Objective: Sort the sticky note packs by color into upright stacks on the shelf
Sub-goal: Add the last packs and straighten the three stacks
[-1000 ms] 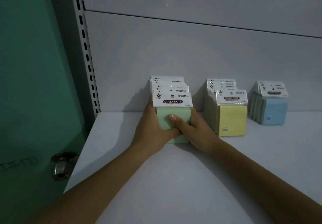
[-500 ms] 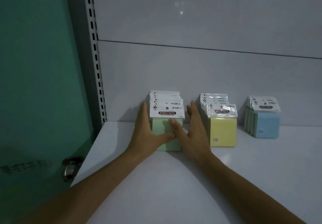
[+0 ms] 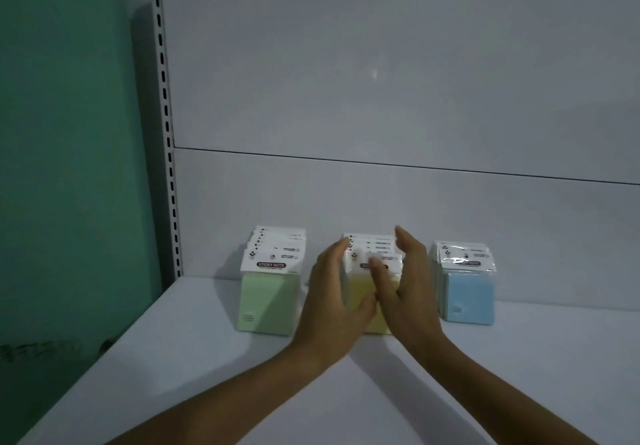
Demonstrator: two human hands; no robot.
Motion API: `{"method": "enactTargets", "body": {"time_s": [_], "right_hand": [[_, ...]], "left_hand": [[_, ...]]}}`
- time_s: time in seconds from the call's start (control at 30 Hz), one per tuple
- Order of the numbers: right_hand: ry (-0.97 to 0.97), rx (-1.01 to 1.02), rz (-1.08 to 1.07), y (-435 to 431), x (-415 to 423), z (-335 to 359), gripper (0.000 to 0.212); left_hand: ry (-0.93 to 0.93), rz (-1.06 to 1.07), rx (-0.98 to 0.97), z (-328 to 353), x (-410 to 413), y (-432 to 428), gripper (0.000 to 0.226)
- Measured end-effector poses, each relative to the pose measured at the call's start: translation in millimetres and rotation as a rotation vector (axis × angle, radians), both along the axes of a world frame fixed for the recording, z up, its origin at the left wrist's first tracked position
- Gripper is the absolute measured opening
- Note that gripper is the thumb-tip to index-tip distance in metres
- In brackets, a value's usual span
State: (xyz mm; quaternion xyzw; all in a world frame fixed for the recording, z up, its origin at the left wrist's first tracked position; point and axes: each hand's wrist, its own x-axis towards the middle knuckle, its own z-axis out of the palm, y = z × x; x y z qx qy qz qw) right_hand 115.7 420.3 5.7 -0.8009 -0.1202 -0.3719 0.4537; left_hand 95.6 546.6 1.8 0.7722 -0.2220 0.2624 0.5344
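At mid-shelf, both hands bracket the yellow stack [image 3: 360, 301]. Left hand [image 3: 330, 301] is spread flat along its left side, thumb across the lower front. Right hand [image 3: 403, 292] is flat on the right side, fingers extended, thumb over the front label. Neither grips anything; contact is blurred, can't confirm. The hands block most of the front yellow pack. Green stack [image 3: 270, 301] stands upright just left, untouched. Blue stack [image 3: 469, 299] stands upright just right. All three sit on the white shelf [image 3: 207, 375] near the back panel [image 3: 381, 98]. Slotted upright [image 3: 166, 133] and green wall [image 3: 69, 133] at far left.
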Motion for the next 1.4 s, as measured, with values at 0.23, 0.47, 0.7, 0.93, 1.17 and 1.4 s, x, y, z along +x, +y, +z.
{"method": "enactTargets", "body": {"time_s": [0.23,0.47,0.7,0.93,1.17,1.4], "right_hand": [[0.528,0.012,0.202,-58,11,-37,0.097],[0.509,-0.065,0.455,-56,16,-45,0.064],[0.487,-0.271,0.397,-57,20,-47,0.064],[0.466,-0.307,0.350,-56,21,-48,0.068],[0.476,-0.371,0.243,-52,17,-44,0.070],[0.610,-0.276,0.305,-73,-5,-24,0.082]], "left_hand": [[0.364,0.071,-0.029,-32,27,-38,0.125],[0.397,-0.134,-0.001,-48,47,-20,0.077],[0.374,-0.151,0.075,-45,51,-16,0.091],[0.379,-0.142,0.079,-46,53,-15,0.089],[0.374,-0.074,0.102,-44,47,-21,0.095],[0.455,0.086,0.158,-23,22,-18,0.095]]}}
